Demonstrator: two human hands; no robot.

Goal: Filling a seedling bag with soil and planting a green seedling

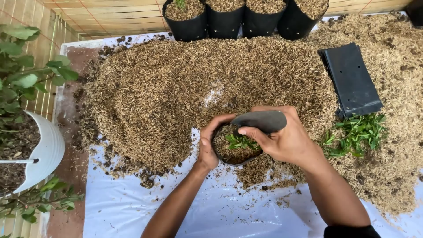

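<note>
Cupping a small black grow bag (246, 132) at the husk heap's (176, 88) near edge, left hand (208, 147) and right hand (282, 139) held grips closed on its rim, steadying the green seedling (240, 142) inside.

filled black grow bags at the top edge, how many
4, side by side along the top edge: first filled bag, second, third, fourth. Their tops are cropped, so more may sit out of view.

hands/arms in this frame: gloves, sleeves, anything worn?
No gloves: the left hand and right hand are bare, with no rings, watch or bands visible. The left forearm is uncovered down to the frame edge. The right forearm is bare too, apart from a dark sleeve edge at the bottom of the frame.
</note>
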